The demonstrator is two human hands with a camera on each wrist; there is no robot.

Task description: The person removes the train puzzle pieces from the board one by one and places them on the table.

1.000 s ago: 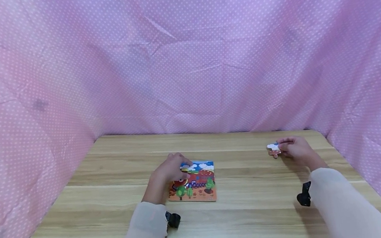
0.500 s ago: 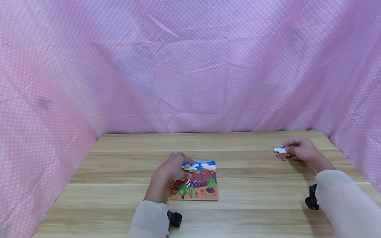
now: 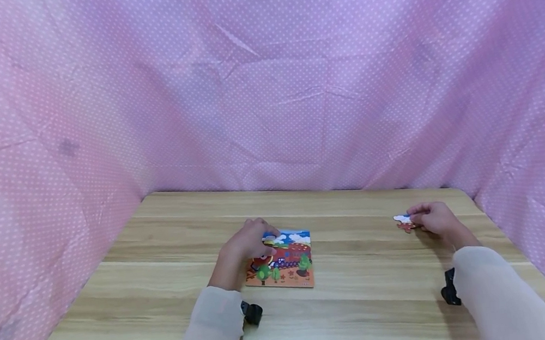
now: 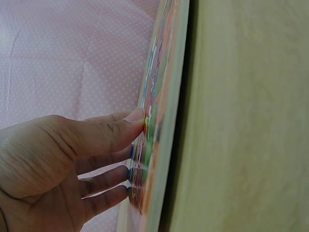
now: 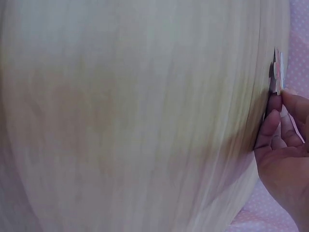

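A square picture puzzle (image 3: 289,269) with clouds, trees and a small train lies flat on the wooden table, left of centre. My left hand (image 3: 247,242) rests on its upper left part; in the left wrist view the thumb and fingertips (image 4: 137,116) touch the printed face. To the right, my right hand (image 3: 436,218) pinches a jigsaw piece (image 3: 406,224) in white, blue and reddish brown, low over the table. The right wrist view shows the piece (image 5: 278,72) edge-on, and the fingers partly cover it.
Pale wood tabletop (image 3: 354,304) stretches between and around the hands. A pink dotted cloth (image 3: 271,110) hangs behind the table and along both sides. Small black devices (image 3: 449,287) are strapped at both wrists.
My right hand has shifted slightly right and nearer with the jigsaw piece, which looks flatter to the table. The left hand stays on the puzzle; the whole view has drifted a little.
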